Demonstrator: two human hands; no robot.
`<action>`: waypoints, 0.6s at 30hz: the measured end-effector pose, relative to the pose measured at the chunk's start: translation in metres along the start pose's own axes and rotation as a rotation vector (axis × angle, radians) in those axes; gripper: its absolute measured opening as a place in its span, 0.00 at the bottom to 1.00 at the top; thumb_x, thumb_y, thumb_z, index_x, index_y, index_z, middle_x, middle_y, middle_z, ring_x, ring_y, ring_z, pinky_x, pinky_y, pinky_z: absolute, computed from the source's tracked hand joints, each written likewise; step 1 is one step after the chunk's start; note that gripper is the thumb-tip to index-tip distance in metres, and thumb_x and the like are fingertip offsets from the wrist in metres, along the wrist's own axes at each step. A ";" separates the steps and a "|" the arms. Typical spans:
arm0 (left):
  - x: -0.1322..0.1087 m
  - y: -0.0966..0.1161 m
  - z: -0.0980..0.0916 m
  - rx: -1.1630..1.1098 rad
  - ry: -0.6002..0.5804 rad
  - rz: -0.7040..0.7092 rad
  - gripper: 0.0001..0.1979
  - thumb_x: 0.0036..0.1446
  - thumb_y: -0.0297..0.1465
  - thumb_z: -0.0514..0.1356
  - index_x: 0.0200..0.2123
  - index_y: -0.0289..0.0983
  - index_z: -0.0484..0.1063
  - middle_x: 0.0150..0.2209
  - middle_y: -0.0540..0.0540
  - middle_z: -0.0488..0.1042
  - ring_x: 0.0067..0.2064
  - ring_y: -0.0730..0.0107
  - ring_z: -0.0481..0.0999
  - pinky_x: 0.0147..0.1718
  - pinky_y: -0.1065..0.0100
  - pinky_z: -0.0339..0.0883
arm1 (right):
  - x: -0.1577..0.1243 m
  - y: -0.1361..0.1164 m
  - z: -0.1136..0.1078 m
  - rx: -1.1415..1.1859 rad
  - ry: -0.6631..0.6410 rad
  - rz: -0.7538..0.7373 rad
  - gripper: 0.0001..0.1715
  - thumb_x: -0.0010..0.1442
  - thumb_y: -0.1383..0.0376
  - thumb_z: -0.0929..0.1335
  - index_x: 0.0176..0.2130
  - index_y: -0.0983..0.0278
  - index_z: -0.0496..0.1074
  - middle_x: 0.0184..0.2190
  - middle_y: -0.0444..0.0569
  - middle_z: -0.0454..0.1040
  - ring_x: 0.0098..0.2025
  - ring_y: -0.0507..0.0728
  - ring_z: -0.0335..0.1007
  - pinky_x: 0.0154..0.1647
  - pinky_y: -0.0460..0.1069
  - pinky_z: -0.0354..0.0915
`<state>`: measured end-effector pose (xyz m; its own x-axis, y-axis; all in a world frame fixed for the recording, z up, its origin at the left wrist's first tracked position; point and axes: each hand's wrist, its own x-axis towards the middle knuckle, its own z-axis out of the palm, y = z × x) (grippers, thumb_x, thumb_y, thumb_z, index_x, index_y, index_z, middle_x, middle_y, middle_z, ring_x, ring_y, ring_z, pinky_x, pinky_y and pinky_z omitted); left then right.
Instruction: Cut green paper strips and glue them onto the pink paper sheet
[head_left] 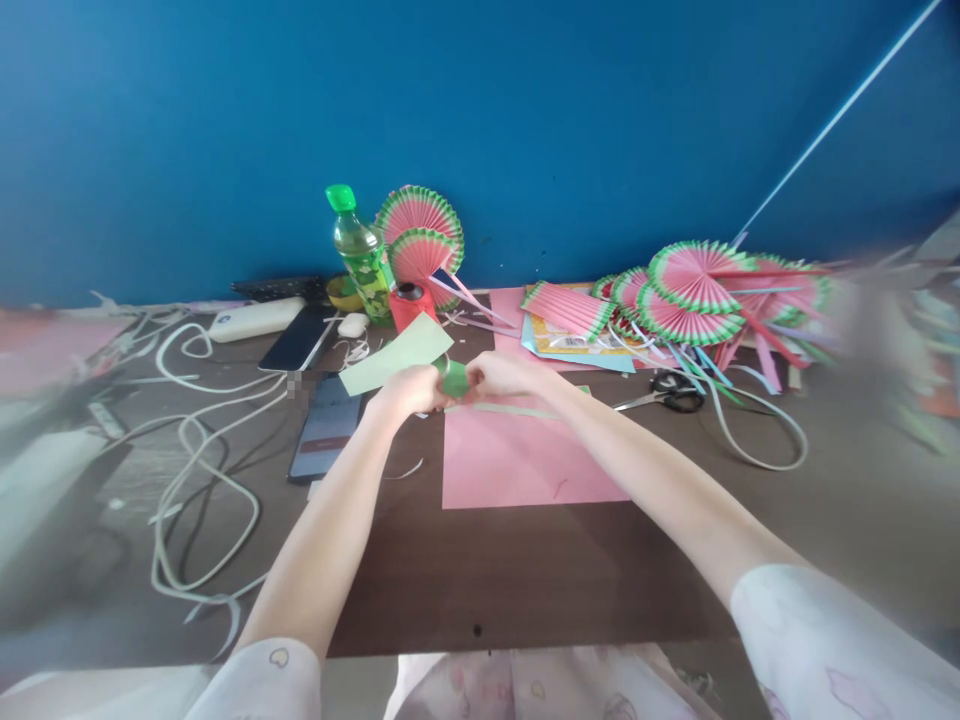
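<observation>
Holding green paper (454,378) in pinched left hand (412,392) and pinched right hand (501,377) | between the two, equally near | running sideways where visible (full length hidden)

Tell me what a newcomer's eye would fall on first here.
Probably the bright pink-and-green fans heaped at the right, set off by the blue wall across the top. Next, perhaps, the bottle with its green cap, left of centre. In the middle, the left hand and right hand meet around a green piece near a pink sheet.
</observation>
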<state>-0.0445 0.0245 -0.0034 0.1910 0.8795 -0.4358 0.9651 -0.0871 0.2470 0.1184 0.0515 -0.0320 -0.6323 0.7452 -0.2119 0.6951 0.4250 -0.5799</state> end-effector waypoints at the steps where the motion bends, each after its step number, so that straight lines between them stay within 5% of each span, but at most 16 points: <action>1: 0.000 0.000 0.000 0.000 0.000 -0.005 0.14 0.39 0.40 0.61 0.14 0.36 0.66 0.18 0.47 0.72 0.23 0.70 0.70 0.24 0.72 0.58 | 0.001 0.001 0.000 0.002 -0.002 -0.003 0.16 0.44 0.54 0.70 0.22 0.63 0.65 0.19 0.39 0.61 0.23 0.48 0.54 0.23 0.45 0.47; 18: -0.001 0.002 0.001 0.005 0.008 -0.028 0.19 0.41 0.45 0.60 0.11 0.37 0.62 0.17 0.46 0.70 0.22 0.68 0.69 0.25 0.69 0.57 | -0.002 -0.004 -0.003 -0.001 -0.055 0.022 0.16 0.42 0.56 0.71 0.23 0.64 0.65 0.19 0.39 0.63 0.23 0.49 0.56 0.23 0.45 0.48</action>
<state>-0.0430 0.0233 -0.0032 0.1627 0.8852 -0.4359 0.9710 -0.0651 0.2302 0.1176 0.0503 -0.0268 -0.6348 0.7247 -0.2679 0.7093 0.4090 -0.5741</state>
